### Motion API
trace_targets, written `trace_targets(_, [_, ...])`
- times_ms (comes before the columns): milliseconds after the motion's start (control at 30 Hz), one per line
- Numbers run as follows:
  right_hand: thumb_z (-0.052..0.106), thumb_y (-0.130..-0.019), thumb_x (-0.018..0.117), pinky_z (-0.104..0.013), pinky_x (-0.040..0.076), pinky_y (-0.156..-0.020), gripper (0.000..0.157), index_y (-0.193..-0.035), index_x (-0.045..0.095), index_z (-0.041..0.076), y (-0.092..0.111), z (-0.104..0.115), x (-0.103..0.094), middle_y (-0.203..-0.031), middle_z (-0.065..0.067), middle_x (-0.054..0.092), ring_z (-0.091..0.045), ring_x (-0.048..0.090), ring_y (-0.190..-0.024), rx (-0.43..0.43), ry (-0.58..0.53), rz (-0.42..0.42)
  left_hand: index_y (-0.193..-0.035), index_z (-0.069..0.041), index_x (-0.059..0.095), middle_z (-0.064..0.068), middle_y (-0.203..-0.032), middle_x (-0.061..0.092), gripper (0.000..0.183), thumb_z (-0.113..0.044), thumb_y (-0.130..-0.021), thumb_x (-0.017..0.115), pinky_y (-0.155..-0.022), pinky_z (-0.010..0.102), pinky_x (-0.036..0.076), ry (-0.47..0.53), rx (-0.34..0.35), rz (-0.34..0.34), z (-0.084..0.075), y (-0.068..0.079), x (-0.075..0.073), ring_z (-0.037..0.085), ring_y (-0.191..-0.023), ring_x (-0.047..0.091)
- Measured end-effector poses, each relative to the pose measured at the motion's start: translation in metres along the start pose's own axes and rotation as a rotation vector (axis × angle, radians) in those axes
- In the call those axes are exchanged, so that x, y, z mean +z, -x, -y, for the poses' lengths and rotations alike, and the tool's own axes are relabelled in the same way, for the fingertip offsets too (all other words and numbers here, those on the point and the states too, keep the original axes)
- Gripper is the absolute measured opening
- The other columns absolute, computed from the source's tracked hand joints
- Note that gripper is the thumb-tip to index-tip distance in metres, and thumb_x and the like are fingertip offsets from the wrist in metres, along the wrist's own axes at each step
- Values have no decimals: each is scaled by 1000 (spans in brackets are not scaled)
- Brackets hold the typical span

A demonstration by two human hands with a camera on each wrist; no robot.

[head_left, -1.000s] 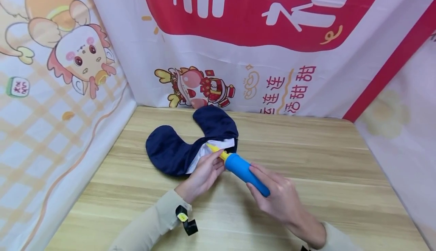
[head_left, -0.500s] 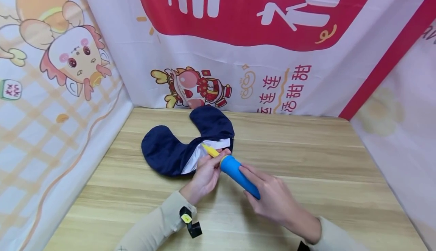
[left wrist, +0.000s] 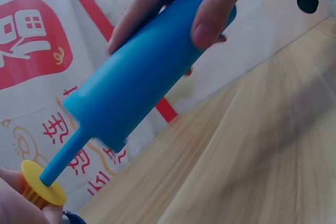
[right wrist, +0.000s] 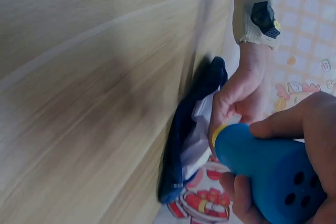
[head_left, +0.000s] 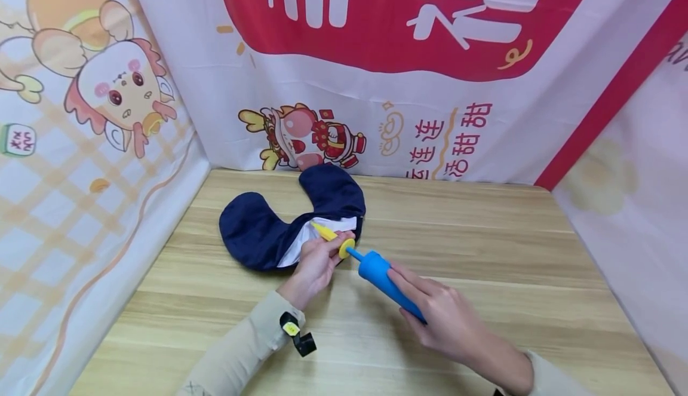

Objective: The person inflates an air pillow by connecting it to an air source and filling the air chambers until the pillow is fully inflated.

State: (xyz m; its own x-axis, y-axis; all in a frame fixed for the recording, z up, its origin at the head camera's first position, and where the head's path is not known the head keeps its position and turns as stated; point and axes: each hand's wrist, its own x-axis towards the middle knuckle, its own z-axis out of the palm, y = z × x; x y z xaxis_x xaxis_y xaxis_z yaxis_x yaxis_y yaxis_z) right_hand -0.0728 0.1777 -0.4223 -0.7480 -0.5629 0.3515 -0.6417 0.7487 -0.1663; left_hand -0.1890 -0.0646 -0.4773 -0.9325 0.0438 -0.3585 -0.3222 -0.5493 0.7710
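Note:
A navy U-shaped neck pillow [head_left: 249, 235] lies on the wooden table, its cover parted over a white inner piece [head_left: 294, 249]. My left hand [head_left: 312, 267] pinches the yellow nozzle [head_left: 325, 232] of a hand pump just behind its tip, which overlaps the white piece in the head view. Around the pump's blue barrel [left wrist: 142, 72] my right hand [head_left: 454, 321] is curled, with fingers and thumb on opposite sides. A thin blue rod [left wrist: 65, 156] shows between the yellow flange [left wrist: 43, 182] and the barrel. Small round holes mark the barrel's end in the right wrist view.
Printed cloth [head_left: 322, 73] hangs along the table's back edge, and more patterned cloth [head_left: 97, 205] lines the left side. The wooden tabletop [head_left: 484, 252] stretches to the right of the pillow. Both sleeves carry wrist straps, the left one [head_left: 292, 330] black.
My right hand has drawn the blue barrel back, down and to the right, baring the rod that was inside it. My left hand keeps its pinch on the nozzle.

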Motion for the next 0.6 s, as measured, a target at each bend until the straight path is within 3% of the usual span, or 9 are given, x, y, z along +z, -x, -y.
trace_targets(167, [24,-82,92,-41,66,-82,80,-153,56,18,19,-4,-26,-148,-4,66,-22,78,-107,9,7,45,-134,15,54,11,-109,79,32,3,-105,58,-87,23,62,16,11,2,-4,-5,-1,9,-94,77])
trace_targets(400, [24,-79,94,-40,66,-78,91,-159,49,27,38,-6,-71,-147,2,67,-21,77,-107,13,15,93,-138,15,51,1,-96,79,36,-1,-106,58,-86,21,61,38,27,9,-9,-3,3,7,-92,76])
trace_targets(600, [26,-81,93,-38,66,-75,89,-158,49,27,46,-3,-92,-145,4,67,-18,77,-105,21,40,103,-140,14,51,7,-112,77,39,-4,-107,59,-91,22,60,49,12,14,-9,6,10,7,-98,75])
